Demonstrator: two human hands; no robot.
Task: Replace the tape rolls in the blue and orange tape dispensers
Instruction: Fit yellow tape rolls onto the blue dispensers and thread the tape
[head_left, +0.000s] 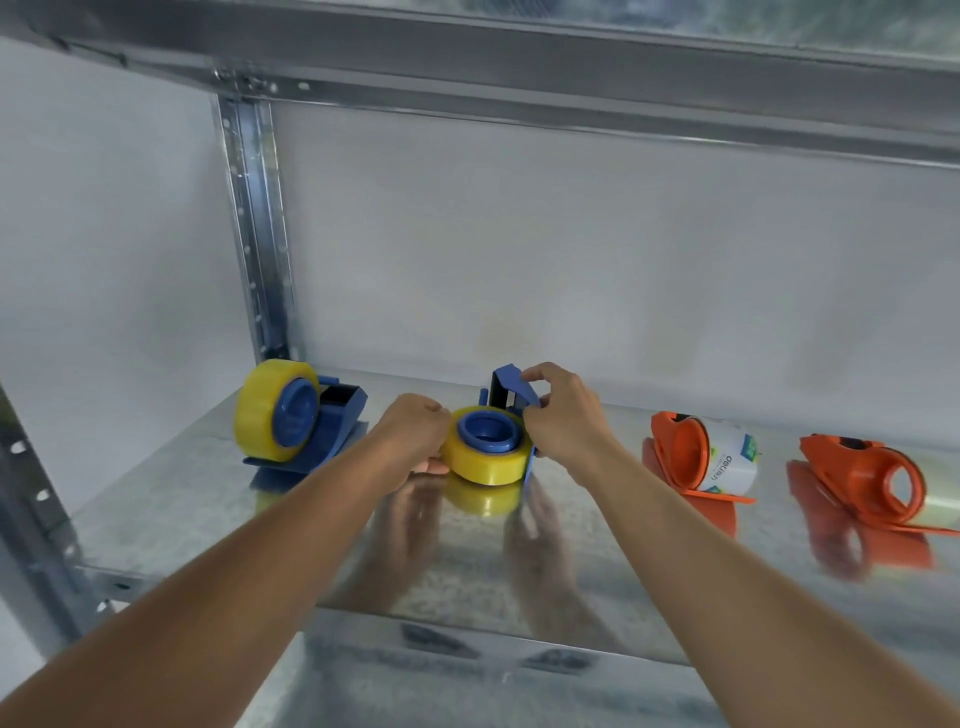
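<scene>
Four tape dispensers stand in a row on a metal shelf (218, 499). In the middle, a blue dispenser (511, 392) lies on its side with a yellow tape roll (491, 462) on its blue hub. My left hand (415, 431) grips the roll's left side. My right hand (563, 415) pinches the dispenser's blue blade end. At far left a second blue dispenser (332, 426) stands upright with a yellow roll (260, 410) mounted. To the right sit two orange dispensers, one (685, 457) holding a clear labelled roll (732, 462), the other (872, 478) holding a clear roll at the frame edge.
A perforated steel upright (257, 234) rises at the back left corner. Another shelf's metal beam (519, 88) runs overhead. White wall panels close the back and left side. The shelf's front lip (467, 639) lies below my forearms.
</scene>
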